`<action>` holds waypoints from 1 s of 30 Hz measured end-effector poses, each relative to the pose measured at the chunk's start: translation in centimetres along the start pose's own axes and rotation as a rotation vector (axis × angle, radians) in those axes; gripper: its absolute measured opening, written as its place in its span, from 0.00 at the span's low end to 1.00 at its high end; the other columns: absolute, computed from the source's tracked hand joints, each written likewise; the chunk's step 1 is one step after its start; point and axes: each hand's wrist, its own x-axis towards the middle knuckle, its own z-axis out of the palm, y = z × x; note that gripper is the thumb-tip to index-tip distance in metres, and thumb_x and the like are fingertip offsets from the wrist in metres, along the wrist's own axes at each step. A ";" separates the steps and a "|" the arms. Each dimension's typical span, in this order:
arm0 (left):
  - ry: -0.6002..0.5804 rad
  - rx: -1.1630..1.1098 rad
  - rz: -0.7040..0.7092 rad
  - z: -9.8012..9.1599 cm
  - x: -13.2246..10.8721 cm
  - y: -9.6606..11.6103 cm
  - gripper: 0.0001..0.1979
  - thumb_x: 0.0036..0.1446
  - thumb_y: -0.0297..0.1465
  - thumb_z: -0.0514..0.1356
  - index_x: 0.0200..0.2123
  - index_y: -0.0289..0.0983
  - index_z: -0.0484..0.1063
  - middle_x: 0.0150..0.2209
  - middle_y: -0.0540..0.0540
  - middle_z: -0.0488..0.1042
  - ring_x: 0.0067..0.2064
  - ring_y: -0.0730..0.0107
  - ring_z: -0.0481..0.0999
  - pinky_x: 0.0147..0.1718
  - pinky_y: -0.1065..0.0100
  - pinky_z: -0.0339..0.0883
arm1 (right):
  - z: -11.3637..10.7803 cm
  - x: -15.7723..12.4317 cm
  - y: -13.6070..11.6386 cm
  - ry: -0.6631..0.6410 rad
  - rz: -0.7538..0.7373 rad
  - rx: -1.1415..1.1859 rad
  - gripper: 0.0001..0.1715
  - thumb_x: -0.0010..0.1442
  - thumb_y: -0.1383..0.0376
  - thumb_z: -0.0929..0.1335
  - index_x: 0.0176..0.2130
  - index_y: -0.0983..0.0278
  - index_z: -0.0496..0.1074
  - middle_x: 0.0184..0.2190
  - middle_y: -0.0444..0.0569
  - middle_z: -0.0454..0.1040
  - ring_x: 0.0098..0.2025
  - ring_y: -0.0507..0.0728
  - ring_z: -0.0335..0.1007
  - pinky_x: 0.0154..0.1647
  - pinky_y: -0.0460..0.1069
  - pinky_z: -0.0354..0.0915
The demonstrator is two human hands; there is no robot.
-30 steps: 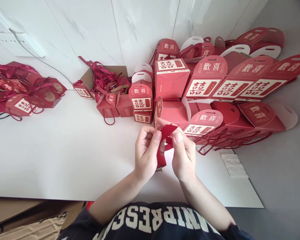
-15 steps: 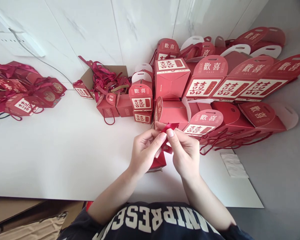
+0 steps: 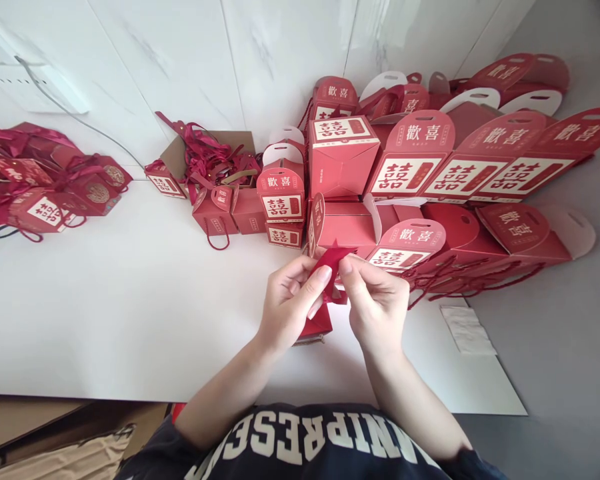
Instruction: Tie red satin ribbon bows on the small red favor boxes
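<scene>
A dark red ribbon [image 3: 334, 261] is stretched between my two hands, above the front of the table. My left hand [image 3: 293, 300] is closed on it, thumb pressed over the ribbon. My right hand [image 3: 375, 300] pinches its other side between thumb and fingertips. Below my hands sits a red box [image 3: 317, 325], mostly hidden by my left hand, with a pale cord at its lower edge. Just behind my fingers, a red gift box [image 3: 347, 223] lies with its flaps up.
Many red gift boxes [image 3: 415, 160] are stacked at the right against the wall. An open carton [image 3: 240, 141] holds tangled ribbons at the back. More ribboned boxes [image 3: 53, 210] lie far left. A white tissue pack [image 3: 467, 330] rests near the right table edge.
My right hand has shifted slightly right, away from my left. More of the ribbon now shows between them, with a pointed end sticking up.
</scene>
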 end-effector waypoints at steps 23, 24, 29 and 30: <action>-0.078 0.056 -0.020 0.0 -0.3 -0.4 0.17 0.65 0.40 0.57 0.30 0.34 0.70 0.13 0.55 0.63 0.14 0.82 0.59 0.13 0.77 0.51 | 0.1 0.0 -0.3 -0.020 0.060 0.077 0.20 0.63 0.59 0.70 0.22 0.63 0.74 0.16 0.42 0.66 0.22 0.51 0.64 0.22 0.46 0.61; -0.107 0.027 -0.049 -0.1 -0.3 -0.4 0.18 0.66 0.41 0.55 0.31 0.34 0.70 0.14 0.54 0.65 0.14 0.80 0.62 0.13 0.76 0.53 | 0.1 0.1 -0.4 -0.022 0.065 0.086 0.20 0.64 0.59 0.69 0.22 0.63 0.75 0.16 0.41 0.66 0.20 0.50 0.63 0.21 0.46 0.61; -0.081 0.149 -0.019 -0.4 -0.4 0.8 0.13 0.66 0.37 0.56 0.34 0.35 0.72 0.25 0.49 0.74 0.25 0.74 0.75 0.22 0.74 0.67 | 0.0 0.4 -0.8 -0.035 0.001 0.064 0.18 0.64 0.61 0.69 0.24 0.63 0.76 0.16 0.41 0.66 0.19 0.50 0.63 0.21 0.46 0.62; -0.065 0.225 0.041 -0.8 -0.3 1.3 0.10 0.65 0.36 0.57 0.36 0.35 0.73 0.28 0.48 0.75 0.29 0.73 0.76 0.27 0.73 0.69 | -0.1 0.6 -0.9 -0.021 -0.041 0.034 0.17 0.64 0.62 0.70 0.24 0.63 0.76 0.17 0.41 0.68 0.21 0.50 0.65 0.24 0.47 0.64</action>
